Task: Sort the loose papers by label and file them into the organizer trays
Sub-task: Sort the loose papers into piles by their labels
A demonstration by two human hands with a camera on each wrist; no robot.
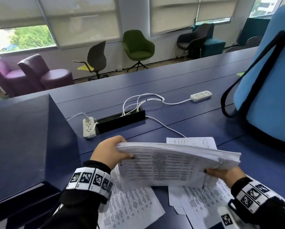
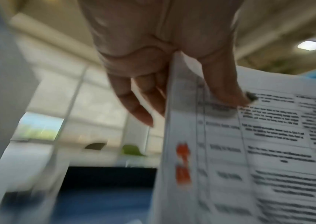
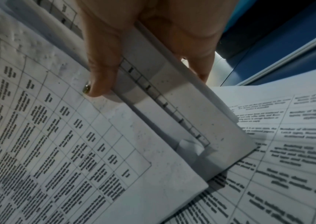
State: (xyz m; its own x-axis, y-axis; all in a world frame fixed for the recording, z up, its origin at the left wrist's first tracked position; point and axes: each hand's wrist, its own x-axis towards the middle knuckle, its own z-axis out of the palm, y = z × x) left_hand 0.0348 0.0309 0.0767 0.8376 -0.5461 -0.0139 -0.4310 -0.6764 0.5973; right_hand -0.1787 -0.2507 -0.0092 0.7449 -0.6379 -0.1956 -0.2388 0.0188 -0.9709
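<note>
Blue desk (image 1: 196, 76), loose sheets (image 1: 135, 205) beneath; paper stack (image 1: 171, 162) pinched between left hand (image 1: 110, 151) and right hand (image 1: 224, 173), thumbs on top, fingers curled underneath.

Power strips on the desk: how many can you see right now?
2. One power strip lies beside the left end of the black cable box, with a plug in it. The other power strip lies farther back to the right, near the blue chair. Others may be hidden.
</note>
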